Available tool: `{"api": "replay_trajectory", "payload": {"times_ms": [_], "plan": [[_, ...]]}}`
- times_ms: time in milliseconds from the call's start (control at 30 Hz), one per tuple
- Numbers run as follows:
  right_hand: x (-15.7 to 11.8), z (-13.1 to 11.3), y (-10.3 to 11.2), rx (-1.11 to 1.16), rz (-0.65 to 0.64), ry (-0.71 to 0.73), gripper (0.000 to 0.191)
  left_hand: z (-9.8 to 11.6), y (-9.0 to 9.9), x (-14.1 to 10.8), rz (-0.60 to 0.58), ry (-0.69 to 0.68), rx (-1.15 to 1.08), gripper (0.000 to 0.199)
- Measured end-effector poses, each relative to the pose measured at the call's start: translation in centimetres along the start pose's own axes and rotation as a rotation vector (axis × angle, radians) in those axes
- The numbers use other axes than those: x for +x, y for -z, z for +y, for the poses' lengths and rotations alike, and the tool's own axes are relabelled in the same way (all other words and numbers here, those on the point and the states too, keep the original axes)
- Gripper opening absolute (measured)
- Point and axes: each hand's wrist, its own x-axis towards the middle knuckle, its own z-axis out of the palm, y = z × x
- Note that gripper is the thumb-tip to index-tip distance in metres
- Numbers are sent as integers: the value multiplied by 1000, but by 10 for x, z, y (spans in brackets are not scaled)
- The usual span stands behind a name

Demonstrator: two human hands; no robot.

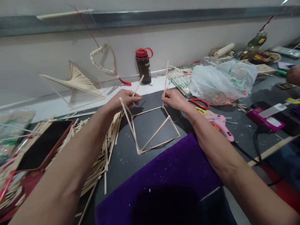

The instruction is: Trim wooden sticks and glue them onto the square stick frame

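A frame of thin wooden sticks stands on the dark grey tabletop, with a four-sided base and slanting sticks joined at raised corners. My left hand pinches a thin stick that leans up to the right, near the frame's back left corner. At the back right corner, my right hand has its fingers closed on a nearly upright stick. The lower ends of both sticks are partly hidden by my fingers.
Loose sticks and a phone lie at left. A bottle and a stick model stand behind. To the right are red scissors, a pink glue gun, a plastic bag and another person's hand. Purple cloth lies in front.
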Motion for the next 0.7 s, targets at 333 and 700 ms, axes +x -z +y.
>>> {"api": "replay_trajectory", "payload": {"times_ms": [333, 700], "plan": [[-2, 6, -6, -42, 19, -12, 7, -2, -24, 26, -336, 41, 125, 12], [-8, 12, -15, 82, 28, -8, 8, -11, -36, 46, -512, 27, 147, 10]]}}
